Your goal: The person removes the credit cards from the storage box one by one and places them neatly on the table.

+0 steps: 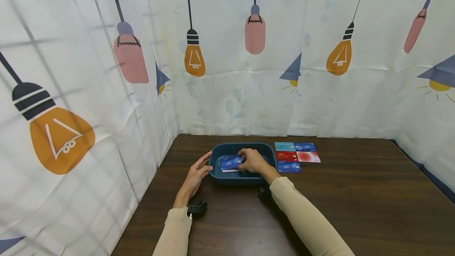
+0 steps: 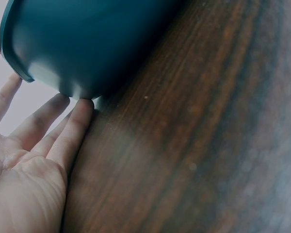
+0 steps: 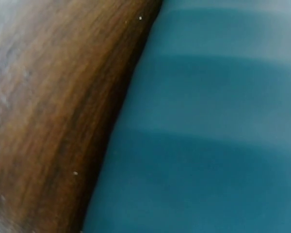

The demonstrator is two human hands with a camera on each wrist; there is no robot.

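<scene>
A dark teal plastic bin [image 1: 236, 180] stands on the table. My right hand [image 1: 254, 162] reaches into it over the near right side and pinches the right end of a blue VIP card [image 1: 229, 163]. The white edge of another card [image 1: 230, 170] shows just below that one. At the bin's left end, my left hand [image 1: 193, 179] touches the outside with extended fingers, its thumb near the rim. The left wrist view shows the fingertips [image 2: 85, 106] against the bin's wall. Only the bin's side and the table appear in the right wrist view, without the right hand.
Right of the bin, several cards lie side by side: a teal card [image 1: 284, 147], a blue card [image 1: 305, 147], a red VIP card [image 1: 286, 156], a white-and-pink card [image 1: 308, 157] and another blue card [image 1: 289, 166]. A lamp-patterned curtain [image 1: 227, 106] hangs behind the brown table [image 1: 355, 196].
</scene>
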